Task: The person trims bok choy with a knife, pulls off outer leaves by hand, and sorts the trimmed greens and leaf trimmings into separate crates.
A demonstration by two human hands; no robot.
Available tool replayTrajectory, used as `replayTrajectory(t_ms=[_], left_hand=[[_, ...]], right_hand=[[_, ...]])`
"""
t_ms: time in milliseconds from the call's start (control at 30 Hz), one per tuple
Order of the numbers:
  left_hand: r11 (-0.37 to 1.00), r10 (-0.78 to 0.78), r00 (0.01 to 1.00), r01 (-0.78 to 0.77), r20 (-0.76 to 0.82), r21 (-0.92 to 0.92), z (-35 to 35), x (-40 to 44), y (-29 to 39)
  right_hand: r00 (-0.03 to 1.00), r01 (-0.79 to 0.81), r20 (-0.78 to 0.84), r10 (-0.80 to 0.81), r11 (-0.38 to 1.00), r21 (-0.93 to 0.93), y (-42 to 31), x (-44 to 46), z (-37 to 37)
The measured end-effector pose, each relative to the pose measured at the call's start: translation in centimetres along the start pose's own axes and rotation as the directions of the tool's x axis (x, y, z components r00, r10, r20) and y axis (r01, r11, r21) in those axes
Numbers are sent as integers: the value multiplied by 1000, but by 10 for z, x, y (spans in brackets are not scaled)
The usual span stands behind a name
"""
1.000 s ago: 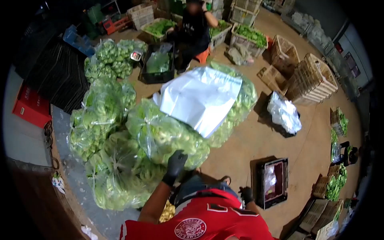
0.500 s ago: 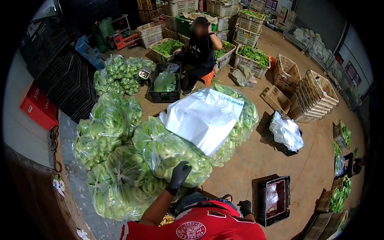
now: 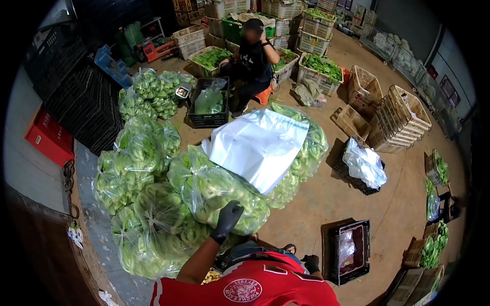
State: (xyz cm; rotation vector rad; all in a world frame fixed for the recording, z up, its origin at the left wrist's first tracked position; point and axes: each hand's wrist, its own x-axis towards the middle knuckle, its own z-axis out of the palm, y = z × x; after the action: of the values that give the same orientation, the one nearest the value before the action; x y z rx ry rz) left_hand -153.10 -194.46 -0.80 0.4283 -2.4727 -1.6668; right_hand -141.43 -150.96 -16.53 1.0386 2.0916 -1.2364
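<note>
My left hand point(image 3: 228, 220), in a black glove, is over the near side of a clear plastic bag of leafy green vegetables point(image 3: 217, 191). Its fingers are curled in, and what they hold, if anything, is hidden; I cannot tell whether it presses on the bag. A large white plastic sheet or bag point(image 3: 259, 145) lies across the top of the filled bags. My right hand point(image 3: 311, 262), also black-gloved, hangs low by my right side with fingers bent; its inside is hidden. To its right stands a black crate point(image 3: 365, 255) with clear plastic inside.
More bagged greens point(image 3: 138, 148) pile up at the left. A seated person point(image 3: 255, 56) is beyond them, beside a black crate point(image 3: 209, 120) and a small scale point(image 3: 183, 91). Another crate holds crumpled plastic point(image 3: 365, 163). Stacked beige crates point(image 3: 403, 122) stand at the right.
The whole view has shifted very slightly. My left hand remains over the bag and my right hand stays low at my side. The seated person keeps one arm raised to the head.
</note>
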Motion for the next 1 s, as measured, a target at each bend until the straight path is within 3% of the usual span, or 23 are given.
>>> replayTrajectory(t_ms=[100,200,300,400,500,633,733,867,1000], left_hand=[[1000,12,1000,-12,10,-27,3,-1,4],[1000,-12,1000,12,24,-28,3,-3,11],[1000,6,1000,-6,11,-9,3,-5,15],[1000,6,1000,-7,18,25,2,-5,10],[999,10,1000,-11,25,35,-2,-7,10],[999,-24,999,23,24,32,-5,-10,8],[993,-94,995,92,16,69,-8,-10,-5],[961,-154,988,151,-8,231,-4,-18,-73],[889,-311,945,250,104,383,-7,-40,-118]], right_hand=[[997,74,15,-75,996,40,7,0,-1],[997,72,-18,-74,994,-86,9,1,-2],[995,95,44,-94,995,-22,8,-4,-4],[997,81,6,-81,995,66,10,-5,-3],[997,74,32,-74,997,-5,11,-3,-5],[993,72,86,-77,996,61,13,-2,-6],[996,56,71,-55,998,-9,8,-2,-4],[996,36,79,-31,997,-61,1,-6,-6],[995,24,93,-21,999,-24,7,0,-5]])
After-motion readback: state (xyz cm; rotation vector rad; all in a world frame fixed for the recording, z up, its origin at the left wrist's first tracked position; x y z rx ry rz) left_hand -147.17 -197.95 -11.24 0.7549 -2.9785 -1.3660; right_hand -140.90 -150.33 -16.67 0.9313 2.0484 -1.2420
